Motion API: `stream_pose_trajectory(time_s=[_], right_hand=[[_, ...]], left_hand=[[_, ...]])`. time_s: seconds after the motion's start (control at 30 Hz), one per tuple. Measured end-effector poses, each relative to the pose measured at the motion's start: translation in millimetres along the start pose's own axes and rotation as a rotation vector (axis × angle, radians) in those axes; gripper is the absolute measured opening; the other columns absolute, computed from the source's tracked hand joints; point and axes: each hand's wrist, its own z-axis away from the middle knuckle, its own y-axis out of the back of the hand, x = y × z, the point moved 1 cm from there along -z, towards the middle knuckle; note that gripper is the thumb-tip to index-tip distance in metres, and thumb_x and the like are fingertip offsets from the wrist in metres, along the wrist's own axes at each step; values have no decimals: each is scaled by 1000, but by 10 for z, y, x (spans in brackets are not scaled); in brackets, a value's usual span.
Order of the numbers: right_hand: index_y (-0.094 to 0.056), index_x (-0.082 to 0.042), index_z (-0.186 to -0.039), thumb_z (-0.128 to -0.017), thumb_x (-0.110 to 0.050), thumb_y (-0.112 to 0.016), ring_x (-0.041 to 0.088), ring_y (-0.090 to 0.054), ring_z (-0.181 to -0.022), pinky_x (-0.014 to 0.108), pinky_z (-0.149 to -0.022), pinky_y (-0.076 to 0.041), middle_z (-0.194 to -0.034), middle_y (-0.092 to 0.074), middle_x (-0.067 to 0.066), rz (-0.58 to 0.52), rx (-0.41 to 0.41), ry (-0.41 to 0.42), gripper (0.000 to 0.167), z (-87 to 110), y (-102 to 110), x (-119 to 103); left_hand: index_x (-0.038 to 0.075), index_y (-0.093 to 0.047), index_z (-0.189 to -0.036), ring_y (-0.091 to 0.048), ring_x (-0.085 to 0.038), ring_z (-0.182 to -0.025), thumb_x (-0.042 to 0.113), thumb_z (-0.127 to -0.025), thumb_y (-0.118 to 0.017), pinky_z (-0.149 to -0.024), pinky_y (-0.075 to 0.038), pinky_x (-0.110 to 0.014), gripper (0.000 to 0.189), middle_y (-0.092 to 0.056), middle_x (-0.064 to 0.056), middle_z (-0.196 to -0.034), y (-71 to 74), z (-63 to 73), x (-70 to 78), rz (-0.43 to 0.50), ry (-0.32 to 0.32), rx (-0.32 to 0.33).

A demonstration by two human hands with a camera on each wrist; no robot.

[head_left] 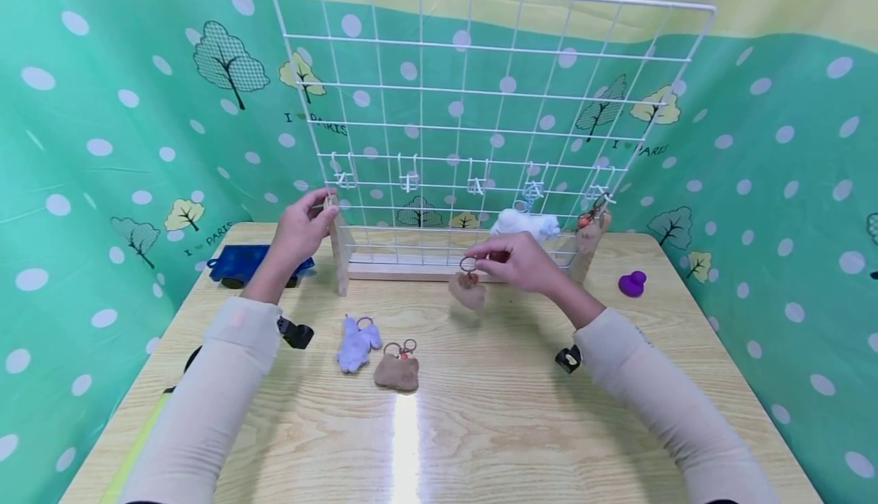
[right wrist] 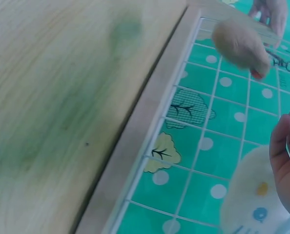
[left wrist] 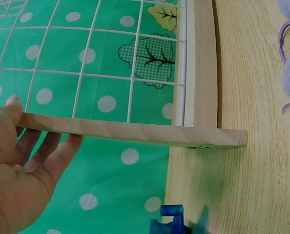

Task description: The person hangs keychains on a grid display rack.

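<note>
My left hand grips the wooden side post of a white wire grid rack; in the left wrist view the thumb lies on one side of the post and the fingers on the other. With my right hand I pinch the metal ring of a brown plush keychain, which hangs in front of the rack's lower part. The same plush keychain looks blurred in the right wrist view. Behind that hand, a white plush keychain hangs from a hook on the grid.
Another brown plush hangs at the rack's right end. Bare white hooks line the grid. On the table lie a purple plush keychain and a brown one. A blue toy vehicle stands left, a purple object right.
</note>
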Motion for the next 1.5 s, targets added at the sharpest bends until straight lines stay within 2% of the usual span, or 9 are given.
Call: stream_pose_trajectory(time_s=[0.2,0.33,0.5,0.73,0.97,1.23,1.5], right_hand=[[-80,-11,-110,-94,-9,-73,14,-57,-67,20,-56,-49,-93,-77,4,29,64,-10,18,-51,104,-91],[-79,-10,-112,-95,-10,-73,16,-59,-70,20,-57,-51,-95,-77,6,17,114,-26,19,-85,152,-138],[-78,-11,-114,-96,-12,-72,16,-58,-66,20,-52,-47,-98,-77,8,4,184,-37,19,-132,213,-192],[-78,-9,-112,-94,-10,-74,14,-52,-60,19,-48,-41,-91,-77,9,-20,290,-24,19,-195,300,-285],[-78,-11,-113,-95,-13,-74,12,-51,-61,17,-49,-40,-90,-74,11,-42,391,-55,19,-232,339,-358],[-78,-15,-115,-96,-18,-73,16,-47,-62,19,-50,-35,-95,-74,8,-33,458,-93,20,-262,326,-377],[-77,-17,-117,-97,-19,-72,17,-46,-62,20,-49,-34,-96,-74,6,-29,484,-127,21,-271,292,-359]], left_hand=[[21,-42,-156,-41,-36,-148,43,-106,-51,-109,-49,-55,55,-38,-15,-162,6,3,1,2,0,4],[21,-42,-156,-41,-36,-148,43,-106,-51,-110,-48,-55,55,-38,-15,-162,4,2,-1,3,-1,3],[23,-44,-155,-42,-35,-147,43,-106,-51,-109,-50,-54,53,-41,-14,-160,4,-9,-8,-4,0,8],[24,-44,-154,-43,-34,-147,43,-106,-51,-109,-50,-54,52,-42,-14,-160,0,-17,5,-6,5,7],[20,-44,-154,-42,-36,-148,40,-106,-51,-109,-51,-54,53,-40,-16,-160,2,-18,16,-4,-6,3],[21,-44,-154,-42,-36,-148,41,-106,-51,-109,-50,-55,52,-40,-16,-160,7,-14,-2,-8,-17,-3],[22,-43,-155,-41,-36,-148,42,-106,-50,-109,-49,-55,53,-40,-16,-161,13,0,5,-12,-21,-2]])
